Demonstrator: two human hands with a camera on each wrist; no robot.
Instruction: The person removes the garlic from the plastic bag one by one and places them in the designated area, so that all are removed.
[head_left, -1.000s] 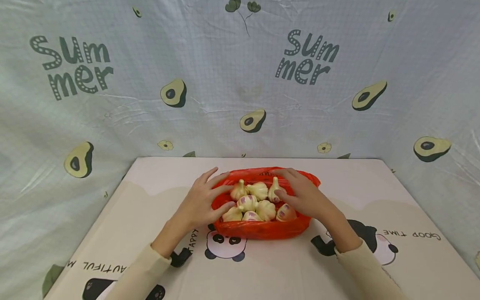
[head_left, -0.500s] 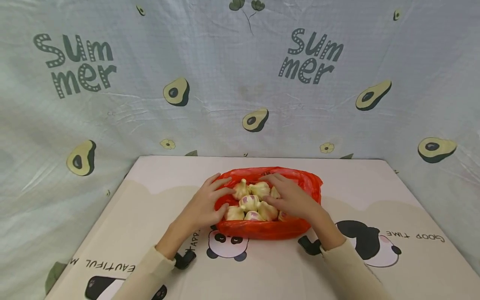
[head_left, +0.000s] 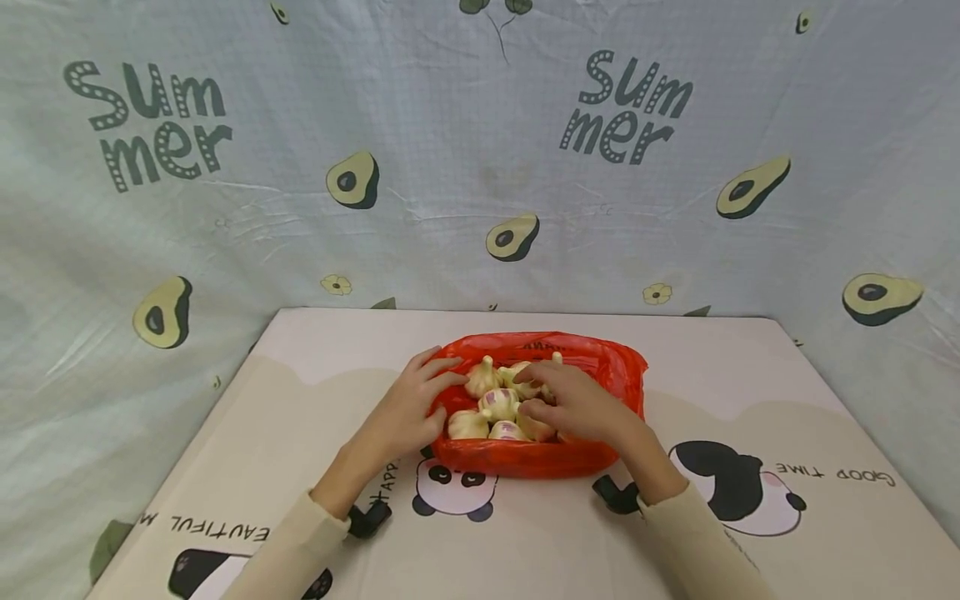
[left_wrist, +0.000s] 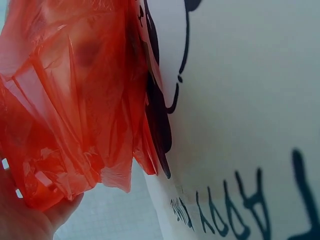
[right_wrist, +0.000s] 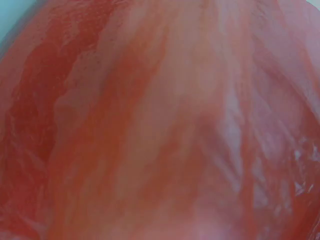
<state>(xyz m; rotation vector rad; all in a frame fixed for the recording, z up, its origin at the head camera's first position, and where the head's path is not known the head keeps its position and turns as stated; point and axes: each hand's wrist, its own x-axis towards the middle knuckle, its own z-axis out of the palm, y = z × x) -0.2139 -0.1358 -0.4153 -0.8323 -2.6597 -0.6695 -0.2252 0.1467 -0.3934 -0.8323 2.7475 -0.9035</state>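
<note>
A wide red plastic bag (head_left: 525,460), its mouth spread in an oval, holds several garlic bulbs (head_left: 498,405). My left hand (head_left: 408,410) is at the bag's left rim, fingers spread and reaching over the edge. In the left wrist view the left thumb (left_wrist: 65,212) lies against the crinkled red plastic. Over the right part of the pile is my right hand (head_left: 581,404), its fingers bent down toward the bulbs with thumb and fingers apart. It covers some of the garlic. In the right wrist view, blurred red plastic (right_wrist: 150,125) fills the picture.
The bag stands on a pale table cover (head_left: 540,542) printed with pandas and lettering. Behind it hangs a light cloth (head_left: 420,275) with avocados and the word SUMMER. The table's far edge runs just behind the bag.
My right hand has moved left and down over the garlic, and its fingers have bent more. My left hand has settled slightly lower at the bag's left rim. The garlic stays inside the bag.
</note>
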